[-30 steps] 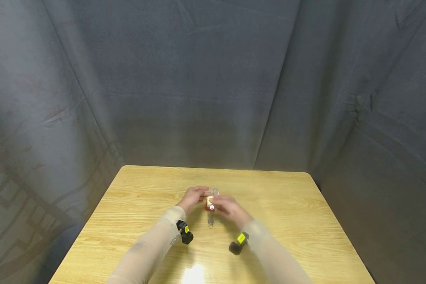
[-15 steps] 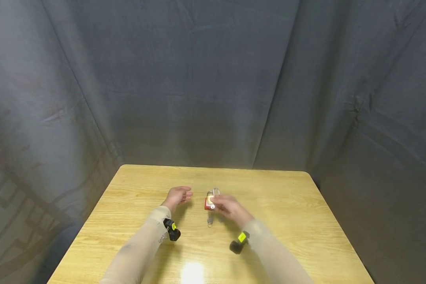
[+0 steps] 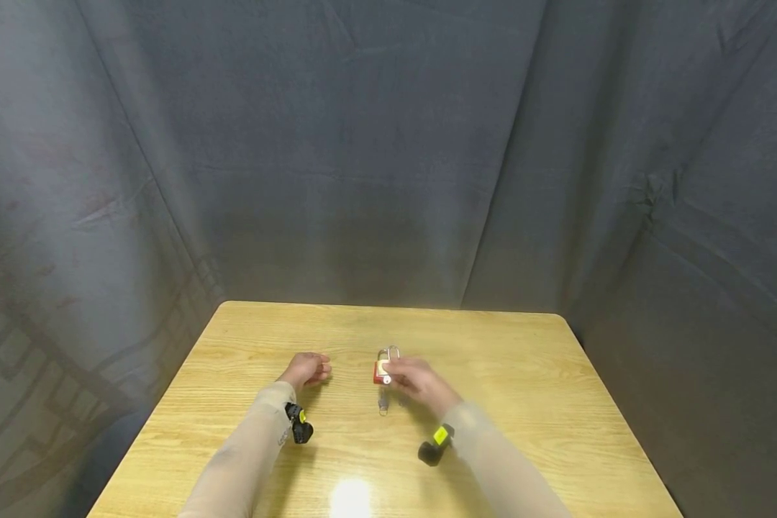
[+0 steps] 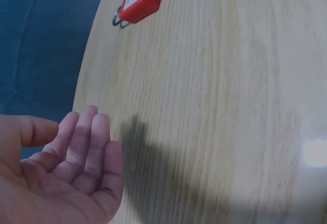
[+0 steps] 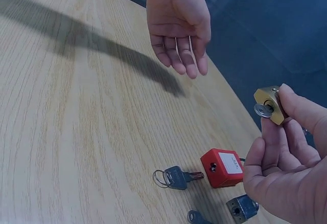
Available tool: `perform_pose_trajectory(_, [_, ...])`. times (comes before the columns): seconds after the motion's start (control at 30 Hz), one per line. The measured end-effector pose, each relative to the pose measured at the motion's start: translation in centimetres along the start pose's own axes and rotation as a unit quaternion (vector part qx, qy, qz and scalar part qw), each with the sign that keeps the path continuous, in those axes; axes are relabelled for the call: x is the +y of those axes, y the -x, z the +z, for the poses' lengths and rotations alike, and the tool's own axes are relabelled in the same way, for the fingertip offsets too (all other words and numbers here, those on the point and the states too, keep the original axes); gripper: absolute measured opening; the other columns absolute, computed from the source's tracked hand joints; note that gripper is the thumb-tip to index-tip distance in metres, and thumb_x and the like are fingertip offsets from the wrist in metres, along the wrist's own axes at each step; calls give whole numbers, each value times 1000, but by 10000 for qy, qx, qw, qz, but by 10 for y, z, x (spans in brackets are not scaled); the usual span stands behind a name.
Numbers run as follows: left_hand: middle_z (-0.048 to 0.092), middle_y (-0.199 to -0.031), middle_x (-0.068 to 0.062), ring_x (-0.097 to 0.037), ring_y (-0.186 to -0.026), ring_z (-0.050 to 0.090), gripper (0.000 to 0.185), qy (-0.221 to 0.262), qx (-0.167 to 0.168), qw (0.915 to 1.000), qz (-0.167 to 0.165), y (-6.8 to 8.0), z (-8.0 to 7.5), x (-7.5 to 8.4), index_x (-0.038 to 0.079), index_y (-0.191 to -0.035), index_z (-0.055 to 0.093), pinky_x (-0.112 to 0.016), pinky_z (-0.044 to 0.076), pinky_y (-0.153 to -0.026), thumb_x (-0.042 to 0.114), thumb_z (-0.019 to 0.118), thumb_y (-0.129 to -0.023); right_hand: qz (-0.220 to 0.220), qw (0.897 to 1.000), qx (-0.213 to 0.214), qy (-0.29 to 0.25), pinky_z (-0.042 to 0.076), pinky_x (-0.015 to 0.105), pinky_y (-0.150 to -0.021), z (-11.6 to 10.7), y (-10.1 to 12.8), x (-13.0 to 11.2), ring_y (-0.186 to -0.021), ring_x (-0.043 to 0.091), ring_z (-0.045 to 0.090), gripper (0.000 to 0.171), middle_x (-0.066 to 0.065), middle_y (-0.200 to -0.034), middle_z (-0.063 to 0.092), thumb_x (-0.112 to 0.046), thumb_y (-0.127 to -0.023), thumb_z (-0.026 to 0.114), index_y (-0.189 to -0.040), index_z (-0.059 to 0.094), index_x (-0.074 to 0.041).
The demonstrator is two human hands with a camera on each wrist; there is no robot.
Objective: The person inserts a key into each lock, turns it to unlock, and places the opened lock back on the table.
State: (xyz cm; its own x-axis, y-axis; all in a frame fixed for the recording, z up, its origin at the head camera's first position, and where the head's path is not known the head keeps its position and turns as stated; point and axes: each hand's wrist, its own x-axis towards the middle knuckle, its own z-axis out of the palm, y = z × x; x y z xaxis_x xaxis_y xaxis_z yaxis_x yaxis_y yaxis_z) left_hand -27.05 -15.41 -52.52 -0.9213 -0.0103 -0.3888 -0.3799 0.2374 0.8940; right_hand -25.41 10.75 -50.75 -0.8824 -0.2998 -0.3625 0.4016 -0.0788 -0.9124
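In the right wrist view my right hand (image 5: 294,165) pinches a small brass padlock (image 5: 276,112) between thumb and fingers, above the table. A silver key (image 5: 262,111) sits in its keyhole, which faces toward the left hand. My left hand (image 3: 306,368) is apart from the locks, off to their left. Its fingers are relaxed and slightly bent, and the palm (image 4: 56,196) holds nothing. Below the brass lock, a red padlock (image 5: 224,169) with a white label lies on the table.
Beside the red padlock lies a dark-headed key (image 5: 177,178) on a ring. Another key (image 5: 196,217) and a dark grey padlock (image 5: 242,208) lie near the right hand. Dark grey curtains (image 3: 362,180) hang behind the wooden table (image 3: 505,360).
My left hand has drawn away from the brass padlock, leftward and then slightly toward me. The right hand keeps its grip on the lock in nearly the same spot.
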Motion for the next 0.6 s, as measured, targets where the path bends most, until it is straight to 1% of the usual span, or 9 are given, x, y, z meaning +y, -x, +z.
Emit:
perform_pose_trajectory(0.1, [66,-112,-23,-10,-72,63,38,-5,-8,10000,-29,0,-2,-2,-11,-128,52,-34,52,-78,5,32,-101,-96,9999,-25,67,53,19,-73,2,1,1,-69,6,58,34,1,-84,67,-9,-90,66,-118,59,9])
perform_pose_trajectory(0.23, [66,-112,-22,-12,-75,64,40,-69,-75,9999,-19,0,-3,-5,-11,-127,52,-33,52,-77,8,28,-102,-152,9992,139,337,55,23,-79,6,-1,4,-72,6,62,36,3,-90,70,-9,-87,69,-118,61,8])
perform_pose_trajectory(0.37, [65,-114,-21,-15,-81,64,40,-140,-133,9998,-63,0,-2,-5,-9,-128,53,-34,52,-79,10,28,-103,-249,9952,289,899,55,29,-86,12,-3,6,-83,12,66,38,8,-100,71,-13,-86,72,-117,63,6])
perform_pose_trajectory(0.47, [65,-115,-20,-17,-83,64,40,-163,-145,9997,-98,1,-2,-5,-8,-128,53,-34,52,-80,10,28,-103,-371,9882,384,1436,55,31,-87,16,-6,8,-89,15,66,36,10,-104,70,-16,-86,72,-115,64,5])
perform_pose_trajectory(0.53, [65,-115,-20,-17,-84,64,40,-145,-150,9997,-108,1,-2,-5,-8,-128,53,-34,51,-80,11,28,-103,-422,9839,478,1670,56,30,-84,20,-7,9,-85,13,64,36,10,-101,69,-16,-86,72,-114,64,5])
perform_pose_trajectory(0.6, [65,-115,-20,-17,-84,64,40,-137,-174,9997,-95,1,-3,-5,-8,-128,53,-35,51,-81,11,27,-103,-427,9834,499,1694,57,32,-83,23,-9,9,-80,11,62,36,9,-99,67,-15,-87,71,-116,63,6])
